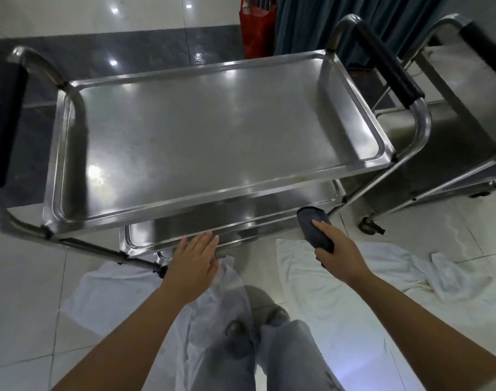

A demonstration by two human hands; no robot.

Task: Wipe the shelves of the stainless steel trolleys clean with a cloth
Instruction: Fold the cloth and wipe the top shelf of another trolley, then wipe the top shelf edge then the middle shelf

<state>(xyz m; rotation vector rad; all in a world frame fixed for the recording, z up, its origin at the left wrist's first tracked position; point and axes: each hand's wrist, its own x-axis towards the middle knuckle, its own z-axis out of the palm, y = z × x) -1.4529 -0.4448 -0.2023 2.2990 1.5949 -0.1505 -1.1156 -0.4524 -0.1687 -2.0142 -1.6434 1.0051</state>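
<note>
Two stainless steel trolleys stand on the tiled floor: the nearer trolley (213, 131) straight ahead and a second trolley (449, 131) just beside its right end. The right hand (341, 253) grips a dark folded cloth (316, 228), fingers and thumb curled round it, held just off the near right corner of the lower shelf (235, 213). The left hand (196, 253) is flat with straight fingers, holding nothing, its fingertips at the near edge of that lower shelf; whether they actually touch the rim cannot be told. The top shelf (213, 136) looks bare and shiny, with faint marks near its near left corner.

Judging by where the cloth sits, the lower shelf seems to be the step in hand. To do it well, the person would likely steady the trolley with the left hand against its near edge, since it rides on castors (372, 225), then slide the cloth in under the top shelf and wipe in long overlapping passes from the far edge toward the near one, working the raised rim and corners where grime gathers. White towels (410, 272) lie spread on the floor beside the feet.
</note>
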